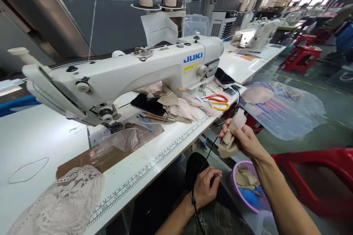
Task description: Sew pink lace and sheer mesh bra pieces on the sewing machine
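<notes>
Off the table's front edge, right of the sewing machine [132, 69], the right hand [245, 140] is closed around a bunch of beige fabric pieces [231, 140] — held up clear of the lap, likely for sorting. The left hand [205, 187] rests curled below, apparently empty. Beneath them sits a purple basket [236, 187] of scraps; scissors [217, 101] lie by the machine's base.

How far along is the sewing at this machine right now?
Nothing is under the needle of the sewing machine. Loose beige pieces lie on the table; whether they are stitched cannot be told. In hand: the right hand holds a beige fabric piece; the left hand rests closed in the lap. More beige pieces sit in the basket.
</notes>
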The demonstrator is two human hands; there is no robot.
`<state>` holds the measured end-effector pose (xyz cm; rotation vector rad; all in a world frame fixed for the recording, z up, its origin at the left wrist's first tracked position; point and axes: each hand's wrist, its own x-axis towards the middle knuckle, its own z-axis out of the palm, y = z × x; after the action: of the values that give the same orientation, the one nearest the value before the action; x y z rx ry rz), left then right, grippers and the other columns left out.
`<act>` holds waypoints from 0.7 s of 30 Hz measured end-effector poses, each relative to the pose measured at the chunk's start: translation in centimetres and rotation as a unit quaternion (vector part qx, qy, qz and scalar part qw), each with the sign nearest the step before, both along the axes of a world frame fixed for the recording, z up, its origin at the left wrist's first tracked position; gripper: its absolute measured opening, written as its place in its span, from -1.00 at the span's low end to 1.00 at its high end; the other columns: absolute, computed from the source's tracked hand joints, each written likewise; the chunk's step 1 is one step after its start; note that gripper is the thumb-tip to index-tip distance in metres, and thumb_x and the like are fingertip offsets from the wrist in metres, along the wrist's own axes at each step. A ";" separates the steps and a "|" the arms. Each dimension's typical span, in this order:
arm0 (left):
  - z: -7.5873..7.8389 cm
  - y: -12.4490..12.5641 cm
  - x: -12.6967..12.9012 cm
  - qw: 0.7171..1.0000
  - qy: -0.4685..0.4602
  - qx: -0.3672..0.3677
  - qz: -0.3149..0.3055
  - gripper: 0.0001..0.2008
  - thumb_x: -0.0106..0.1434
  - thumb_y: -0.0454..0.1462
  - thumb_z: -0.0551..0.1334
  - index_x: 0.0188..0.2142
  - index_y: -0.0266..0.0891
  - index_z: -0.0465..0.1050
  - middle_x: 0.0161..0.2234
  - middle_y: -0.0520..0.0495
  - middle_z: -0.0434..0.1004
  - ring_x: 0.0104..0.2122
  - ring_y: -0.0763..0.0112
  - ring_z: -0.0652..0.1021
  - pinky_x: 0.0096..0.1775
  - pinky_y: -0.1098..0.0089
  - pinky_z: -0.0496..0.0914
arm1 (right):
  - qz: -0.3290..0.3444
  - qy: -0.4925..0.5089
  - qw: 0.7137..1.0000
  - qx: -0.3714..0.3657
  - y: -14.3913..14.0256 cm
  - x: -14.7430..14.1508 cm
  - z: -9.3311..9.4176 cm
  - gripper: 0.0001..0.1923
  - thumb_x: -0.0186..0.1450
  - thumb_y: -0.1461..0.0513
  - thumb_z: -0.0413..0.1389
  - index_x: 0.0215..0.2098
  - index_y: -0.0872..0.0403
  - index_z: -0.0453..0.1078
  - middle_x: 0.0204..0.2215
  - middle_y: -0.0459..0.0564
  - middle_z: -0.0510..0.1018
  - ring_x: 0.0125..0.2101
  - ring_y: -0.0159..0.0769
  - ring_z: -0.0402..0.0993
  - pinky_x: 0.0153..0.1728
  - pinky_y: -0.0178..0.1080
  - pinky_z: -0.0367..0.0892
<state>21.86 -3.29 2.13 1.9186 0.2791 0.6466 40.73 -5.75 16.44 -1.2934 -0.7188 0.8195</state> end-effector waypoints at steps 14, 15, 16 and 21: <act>-3.5 1.3 -1.1 0.959 0.260 -0.028 -0.108 -0.80 0.19 -0.26 0.23 -0.18 -0.20 0.54 -0.29 -0.04 0.61 -0.26 0.33 0.58 -0.12 0.34 0.44 | -0.073 -0.440 0.855 -0.265 8.6 3.0 3.6 -0.74 0.17 0.05 0.15 -0.34 0.08 0.40 -0.37 0.09 0.56 -0.32 -0.12 0.48 -0.34 -0.20 0.32; -3.5 2.0 -1.6 0.960 0.263 -0.029 -0.096 -0.79 0.17 -0.26 0.24 -0.19 -0.21 0.53 -0.30 -0.05 0.61 -0.27 0.32 0.58 -0.13 0.33 0.45 | -0.060 -0.390 0.886 -0.242 8.5 3.2 3.5 -0.78 0.19 0.08 0.13 -0.39 0.08 0.39 -0.43 0.05 0.55 -0.39 -0.19 0.47 -0.39 -0.24 0.31; -3.3 2.7 -2.0 0.961 0.264 -0.030 -0.078 -0.78 0.17 -0.25 0.24 -0.18 -0.22 0.53 -0.29 -0.06 0.61 -0.26 0.30 0.58 -0.12 0.30 0.45 | -0.044 -0.329 0.919 -0.212 8.1 3.4 3.3 -0.79 0.19 0.10 0.13 -0.44 0.08 0.38 -0.51 0.00 0.51 -0.48 -0.26 0.43 -0.46 -0.28 0.29; 0.8 5.5 -2.4 0.975 0.212 -0.065 0.028 -0.64 0.36 -0.11 0.06 0.03 -0.20 0.43 -0.06 -0.18 0.56 -0.05 0.24 0.55 0.04 0.18 0.39 | 0.064 -0.106 0.985 -0.117 5.1 3.3 2.6 -0.65 0.09 0.03 0.23 -0.63 0.07 0.27 -0.81 -0.17 0.27 -0.77 -0.50 0.08 -0.75 -0.39 0.03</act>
<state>19.47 2.17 2.95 1.9119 0.6306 0.2397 44.05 -0.64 19.03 -1.5741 -0.9025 0.8984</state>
